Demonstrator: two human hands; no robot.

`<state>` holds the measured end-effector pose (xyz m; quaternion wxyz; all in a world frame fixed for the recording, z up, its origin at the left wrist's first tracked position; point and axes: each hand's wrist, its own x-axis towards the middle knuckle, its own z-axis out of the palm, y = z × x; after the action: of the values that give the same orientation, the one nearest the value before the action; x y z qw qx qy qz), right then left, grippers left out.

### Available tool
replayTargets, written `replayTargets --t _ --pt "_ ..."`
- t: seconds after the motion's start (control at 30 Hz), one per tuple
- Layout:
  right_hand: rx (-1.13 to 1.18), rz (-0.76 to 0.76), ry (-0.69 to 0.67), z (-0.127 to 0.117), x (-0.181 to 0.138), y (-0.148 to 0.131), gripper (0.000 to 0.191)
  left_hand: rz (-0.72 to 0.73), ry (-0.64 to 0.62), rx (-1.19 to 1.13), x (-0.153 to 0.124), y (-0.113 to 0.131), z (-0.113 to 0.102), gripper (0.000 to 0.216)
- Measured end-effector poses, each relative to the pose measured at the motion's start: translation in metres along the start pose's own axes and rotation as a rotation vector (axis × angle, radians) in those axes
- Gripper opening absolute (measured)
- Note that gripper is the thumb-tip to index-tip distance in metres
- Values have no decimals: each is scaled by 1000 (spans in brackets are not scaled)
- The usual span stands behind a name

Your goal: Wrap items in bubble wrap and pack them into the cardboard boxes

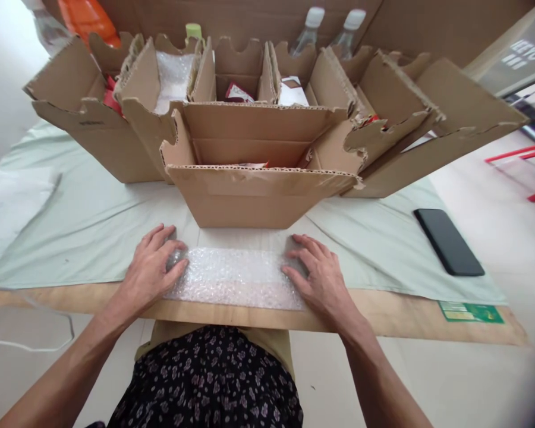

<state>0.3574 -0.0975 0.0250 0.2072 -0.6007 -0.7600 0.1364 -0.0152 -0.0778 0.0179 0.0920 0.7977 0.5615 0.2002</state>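
A strip of clear bubble wrap [236, 276] lies flat along the front edge of the table, its long side running left to right. My left hand [156, 258] rests at its left end, fingers apart and curved over the corner. At the opposite end my right hand [312, 264] touches the wrap, fingers spread and slightly bent. Neither hand is closed around it. Just beyond the wrap stands an open cardboard box [258, 196] with some red and white packets partly visible inside.
Several cardboard bins [147, 142] line the back, holding packets and bubble wrap. Behind them stand clear bottles [310, 32] and an orange container [89, 21]. A black phone [448, 241] lies right on the green cloth [93, 232]. A green card [470, 312] sits near the edge; white sheeting [11, 208] is left.
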Motion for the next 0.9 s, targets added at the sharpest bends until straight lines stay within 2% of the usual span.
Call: replayTargets --t 0.1,0.23,0.27,0.37,0.43,0.5,0.6,0.7,0.8,0.9 --pt "66 -15 37 -1 -11 -12 16 30 33 -15 -1 9 -5 20" --pt "209 85 92 -11 -28 -25 17 34 36 -32 -4 15 -14 9" --pt "232 101 117 -12 -30 -27 16 17 31 -26 -4 15 -15 11" --pt "265 108 222 -14 -35 -29 14 -32 11 4 0 13 -14 37" --pt "280 110 250 -16 -37 -30 15 -29 -44 4 2 13 -13 30" --pt "300 113 221 -19 -42 -31 18 -8 -91 -14 1 13 -16 16" --pt "383 134 123 -22 -55 -40 21 0 -71 -83 -5 12 -31 16" --pt "548 148 -29 -9 -70 -62 27 -99 -49 -122 -5 7 -53 16" --pt "696 89 -159 23 -76 -95 41 -142 20 -6 17 -5 -71 18" --pt "718 48 -179 55 -64 -128 55 -77 146 115 60 -17 -71 24"
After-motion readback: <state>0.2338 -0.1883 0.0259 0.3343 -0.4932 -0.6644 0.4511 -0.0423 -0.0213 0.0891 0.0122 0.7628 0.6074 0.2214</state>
